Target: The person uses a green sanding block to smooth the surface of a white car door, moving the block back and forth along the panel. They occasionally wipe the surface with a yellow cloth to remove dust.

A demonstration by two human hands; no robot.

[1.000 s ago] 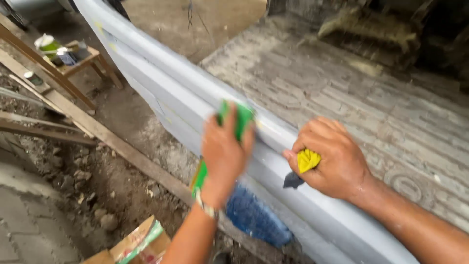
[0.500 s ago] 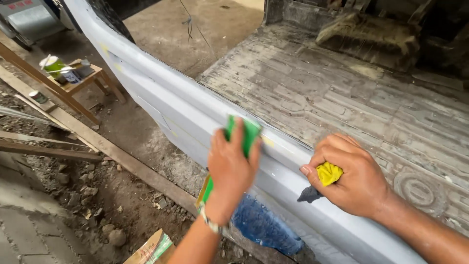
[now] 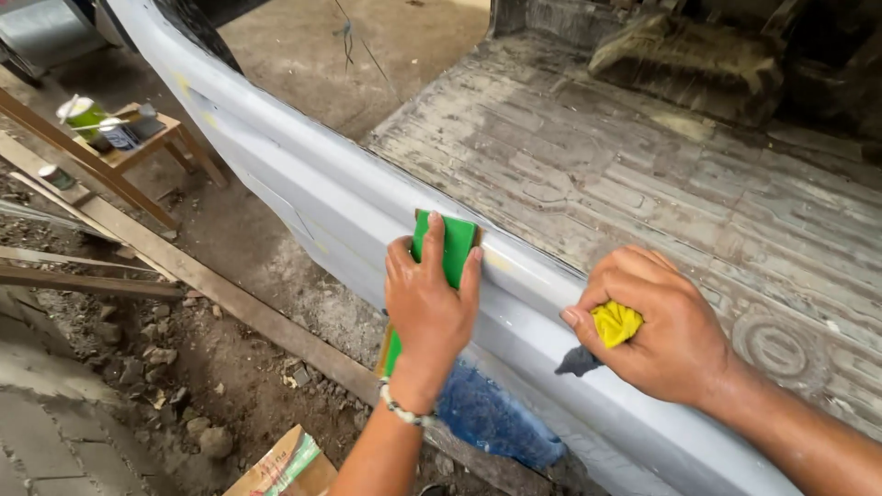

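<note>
**Hands on a grey panel: green block under the left, yellow-handled tool in the right**

Running from far left to near right: a long pale grey body panel (image 3: 303, 197), its upper edge bordering a dusty, ribbed truck bed floor (image 3: 643, 174) on the far right. Below the panel on the near left: bare dirt ground (image 3: 230, 367) strewn with small stones, crossed by long wooden planks (image 3: 184, 266). At far left, a small wooden stool (image 3: 138, 147) carrying several paint cans (image 3: 87, 118). Under the panel, near centre, a blue cloth (image 3: 496, 418); at the near edge, a corner of a cardboard box (image 3: 285, 464).

Pressed flat against the panel's face, near its upper edge: a green sanding block (image 3: 450, 243), long and narrow, its lower end showing below the wrist. Spread over the block with fingers extended and thumb wrapped round its side: the left hand (image 3: 427, 312), a beaded bracelet at the wrist. Well apart to the right, resting on the same panel: the right hand (image 3: 657, 331), closed in a fist round a yellow-handled scraper (image 3: 611, 326), dark blade tip poking out toward the left and touching the grey surface.
</note>
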